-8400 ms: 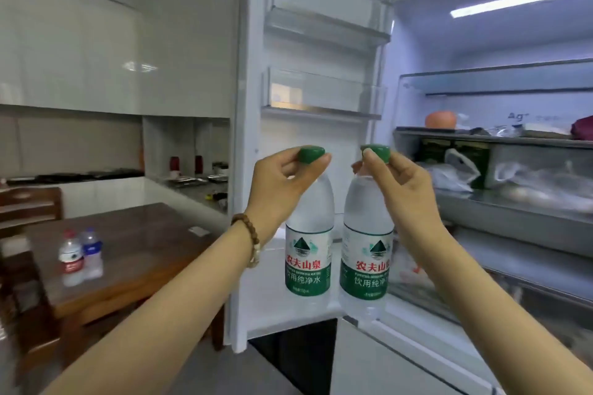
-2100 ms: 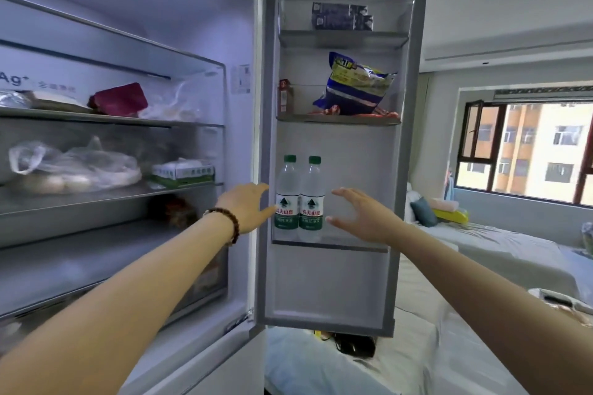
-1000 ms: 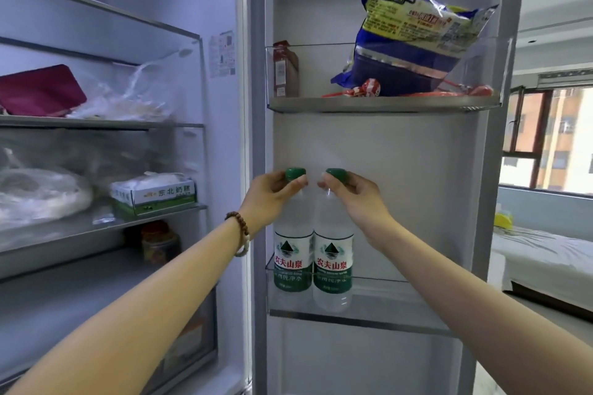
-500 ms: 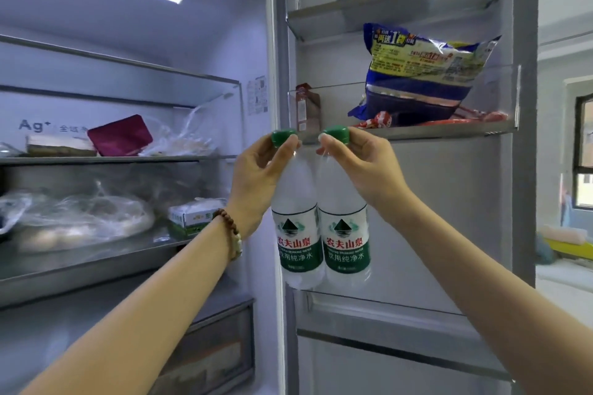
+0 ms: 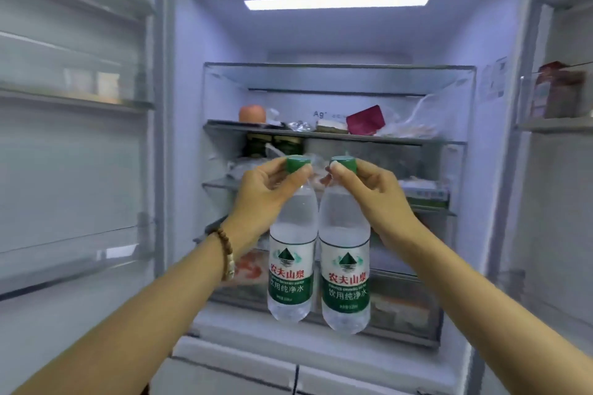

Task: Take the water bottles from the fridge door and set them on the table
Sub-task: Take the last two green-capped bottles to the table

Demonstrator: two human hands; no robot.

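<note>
Steadily: left hand (image 5: 266, 192) and right hand (image 5: 375, 196) each pinch a green cap (image 5: 296, 164), water bottles (image 5: 290, 250) hanging beneath; tighten grip, avoid swinging.

I see two forearms, both bare to the frame edge: the left forearm (image 5: 144, 305) enters at seven o'clock, the right forearm (image 5: 465, 292) at five. The left one wears a bracelet (image 5: 226, 253) of small round brown beads, possibly wood, though blur hides the grain. A paler, larger piece sits at its six o'clock end. The right hand (image 5: 375, 192) has a short, plain thumbnail (image 5: 334, 165).
</note>
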